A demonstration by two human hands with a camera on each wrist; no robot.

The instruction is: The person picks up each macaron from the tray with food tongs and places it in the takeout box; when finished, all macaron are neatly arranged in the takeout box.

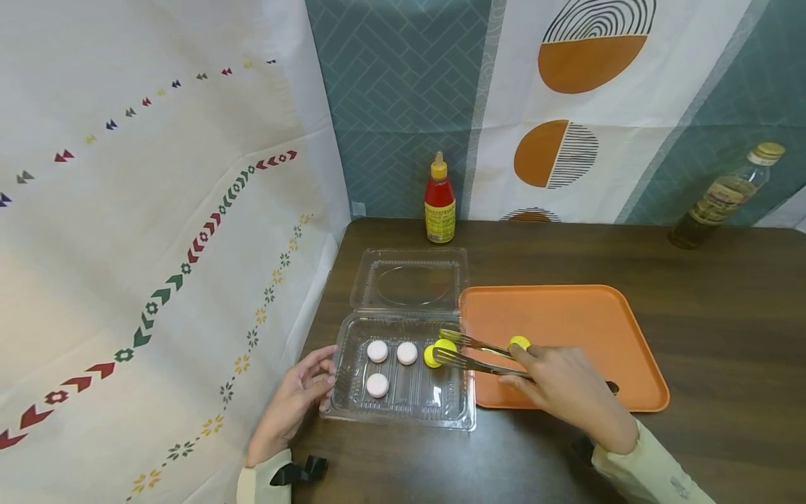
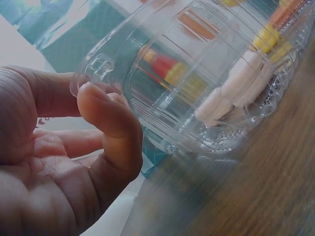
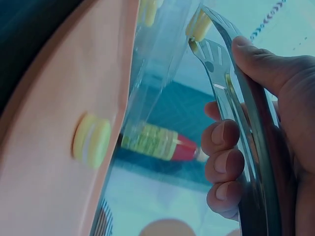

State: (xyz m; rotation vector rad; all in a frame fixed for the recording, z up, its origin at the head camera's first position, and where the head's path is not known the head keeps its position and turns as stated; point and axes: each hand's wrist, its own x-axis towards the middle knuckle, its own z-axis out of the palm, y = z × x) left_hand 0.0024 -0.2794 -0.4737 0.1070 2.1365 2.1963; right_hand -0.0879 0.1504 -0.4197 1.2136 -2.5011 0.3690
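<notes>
My left hand pinches the left rim of a clear plastic clamshell box, its thumb and fingers at the edge. Three pale pink macarons sit inside the box. With my right hand I grip metal tongs, fingers wrapped around the arms. Between the tong tips is a yellow macaron, over the box's right side. Beside it, a second yellow macaron is in the box. A third yellow macaron lies on the orange tray, partly behind my right hand.
The box's open lid lies flat behind its base, and the tray's left edge meets the box. A red sauce bottle stands at the back of the table. An oil bottle stands at the back right. Patterned cloths hang behind and left.
</notes>
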